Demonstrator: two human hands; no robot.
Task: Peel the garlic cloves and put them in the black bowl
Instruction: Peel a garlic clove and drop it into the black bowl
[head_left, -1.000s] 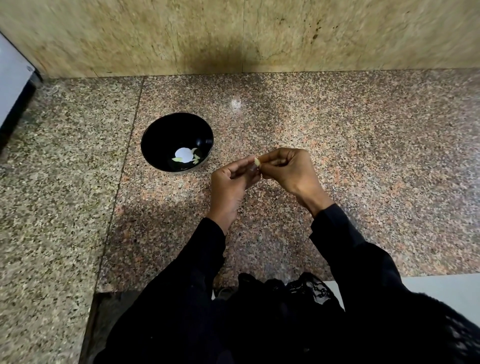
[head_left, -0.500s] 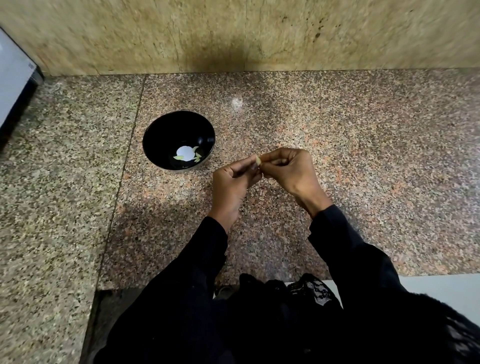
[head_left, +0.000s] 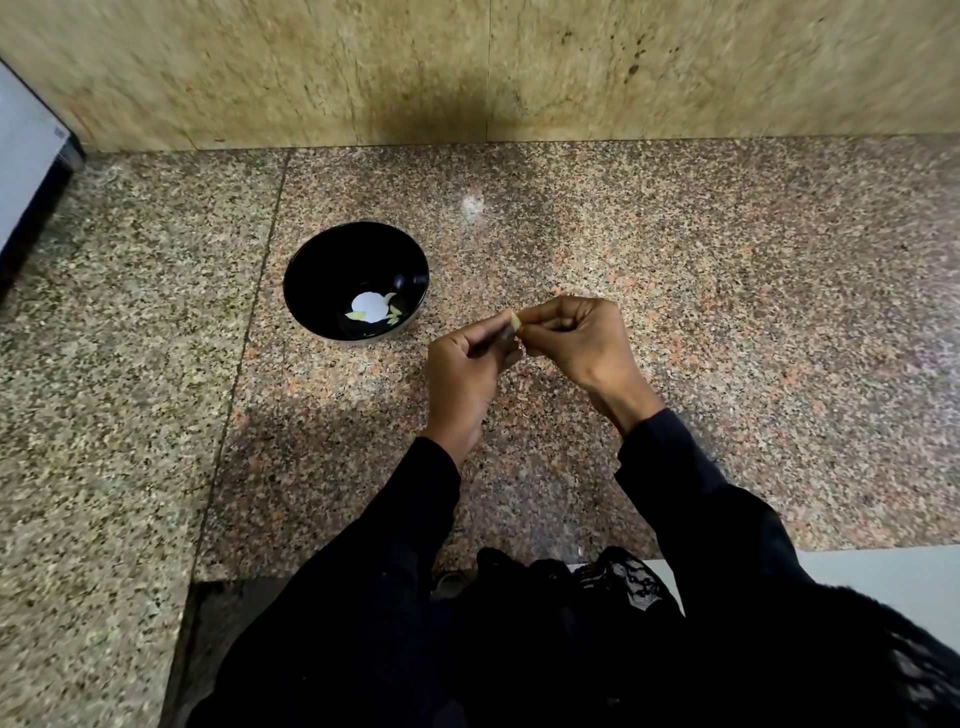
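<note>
Item, nearest: two black sleeves (head_left: 415, 519), forearms raised over the granite desk (head_left: 675, 260) and converging toward each other. Item: left hand (head_left: 465, 374), on the near right of the black bowl (head_left: 311, 270), knuckles up, its fingers curled in and pinching the garlic clove (head_left: 515, 320) from below. Item: right hand (head_left: 576, 343), farther right of the bowl, wrist bent inward, thumb and forefinger closed on the same clove from the other side; the two hands touch at the fingertips. Item: garlic clove, small, pale yellow, held in the air between both hands, just right of the bowl's rim and apart from it. Judged light, firm under a thin, papery, brittle skin, and slippery once bare; best pinched across its sides with one hand while the other picks at the skin from the tip. Whether any skin remains cannot be told. Item, farthest: black bowl, upright on the desk, holding a few pale peeled pieces around a bright reflection.
</note>
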